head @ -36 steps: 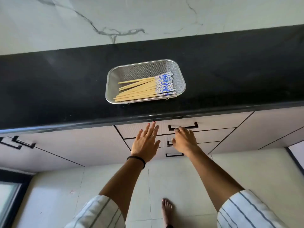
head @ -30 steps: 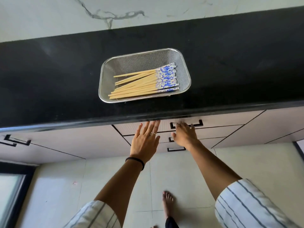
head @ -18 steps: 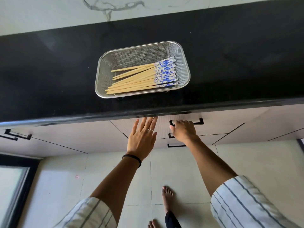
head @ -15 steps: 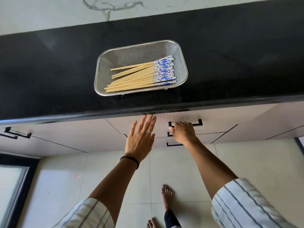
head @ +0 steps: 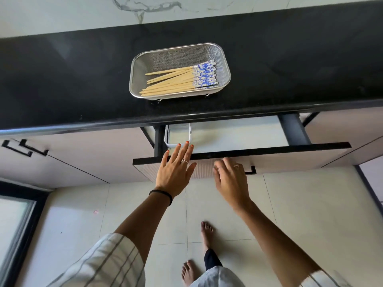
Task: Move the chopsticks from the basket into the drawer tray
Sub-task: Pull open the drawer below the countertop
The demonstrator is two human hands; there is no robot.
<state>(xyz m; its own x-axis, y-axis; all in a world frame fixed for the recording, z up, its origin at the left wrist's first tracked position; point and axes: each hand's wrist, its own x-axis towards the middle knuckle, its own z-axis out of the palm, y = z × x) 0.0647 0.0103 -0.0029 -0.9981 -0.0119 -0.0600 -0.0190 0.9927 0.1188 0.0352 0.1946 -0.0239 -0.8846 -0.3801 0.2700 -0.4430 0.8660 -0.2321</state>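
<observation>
- The chopsticks (head: 182, 81) lay in a bunch inside the metal mesh basket (head: 222, 56), a little above the middle of the frame.
- Their blue and white ends pointed to the right side of the frame, and their plain wooden tips pointed left.
- The basket sat on the black countertop (head: 72, 79), near its front edge.
- Right below the basket, the top drawer (head: 269, 160) was pulled partway out, with its black top edge running across the middle of the frame.
- Inside the drawer, at its left end, a white tray (head: 172, 137) showed only in part; the rest was hidden under the countertop.
- The left hand (head: 176, 170) was flat with its fingers straight and a little spread.
- Its fingertips reached over the drawer's front edge, toward the tray, and it held nothing.
- A black band (head: 161, 195) went around the left wrist.
- The right hand (head: 230, 179) was just right of the left one, in front of the drawer's face.
- Its fingers were bent a little and held nothing; the black handle (head: 251, 171) poked out beside them.
- I could not tell if the right fingers touched the drawer.
- Bare feet (head: 207, 235) stood on the pale floor tiles (head: 310, 204) at the bottom of the frame.
</observation>
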